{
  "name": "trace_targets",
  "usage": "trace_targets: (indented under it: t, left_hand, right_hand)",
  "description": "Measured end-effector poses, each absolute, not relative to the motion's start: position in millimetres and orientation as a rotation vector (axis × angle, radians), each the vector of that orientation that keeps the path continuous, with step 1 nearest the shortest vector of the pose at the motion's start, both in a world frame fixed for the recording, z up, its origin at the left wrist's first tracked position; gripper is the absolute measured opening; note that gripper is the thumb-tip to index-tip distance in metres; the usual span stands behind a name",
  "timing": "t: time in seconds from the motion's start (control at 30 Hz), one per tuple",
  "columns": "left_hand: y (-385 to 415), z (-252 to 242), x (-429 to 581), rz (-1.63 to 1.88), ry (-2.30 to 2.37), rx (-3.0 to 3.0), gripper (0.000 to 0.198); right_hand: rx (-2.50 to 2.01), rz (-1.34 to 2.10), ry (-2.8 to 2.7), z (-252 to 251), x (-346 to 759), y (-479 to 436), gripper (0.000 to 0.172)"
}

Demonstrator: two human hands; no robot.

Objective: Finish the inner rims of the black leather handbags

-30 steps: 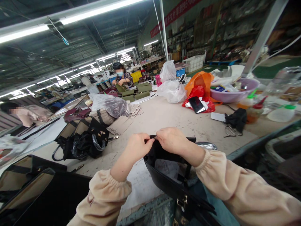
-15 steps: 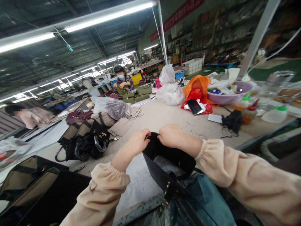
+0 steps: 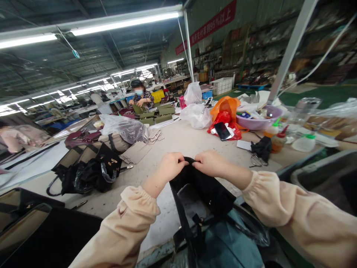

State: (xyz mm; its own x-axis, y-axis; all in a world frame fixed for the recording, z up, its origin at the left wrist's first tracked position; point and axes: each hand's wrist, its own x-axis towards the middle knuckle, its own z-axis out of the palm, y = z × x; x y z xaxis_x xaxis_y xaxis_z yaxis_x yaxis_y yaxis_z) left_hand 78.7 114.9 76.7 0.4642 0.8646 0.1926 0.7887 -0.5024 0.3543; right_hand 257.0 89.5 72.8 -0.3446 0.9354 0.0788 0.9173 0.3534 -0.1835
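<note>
A black handbag (image 3: 214, 186) stands gaping at the near table edge, its inside facing me. My left hand (image 3: 170, 166) pinches the bag's far rim between thumb and fingers. Close beside it on the same rim, my right hand (image 3: 209, 163) is closed too, thumb along the edge. A greyish sheet (image 3: 189, 201) shows inside the bag, and a strap with metal fittings hangs at its near side. Teal cloth (image 3: 231, 242) lies below the bag, close to my body. The fingertips behind the rim are hidden.
More black bags (image 3: 50, 230) stand at the left, with a black bag group (image 3: 92, 167) behind them. Card pieces (image 3: 136, 152), a phone (image 3: 222, 131), a purple basin (image 3: 258, 123) and bottles (image 3: 279, 139) lie around the table. A co-worker (image 3: 141, 98) handles green pieces across it.
My view has turned slightly right. Both hands have drawn closer together along the bag's rim, and the bag's opening has tilted more toward me.
</note>
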Motion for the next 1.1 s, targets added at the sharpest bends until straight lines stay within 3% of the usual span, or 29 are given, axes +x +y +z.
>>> trace_targets:
  t: [1.1]
  left_hand:
    - [114.0,68.3,82.0,0.456,1.661,2.576,0.029]
  right_hand:
    - [-1.645,0.161,-2.482,71.6,250.8,91.6,0.033]
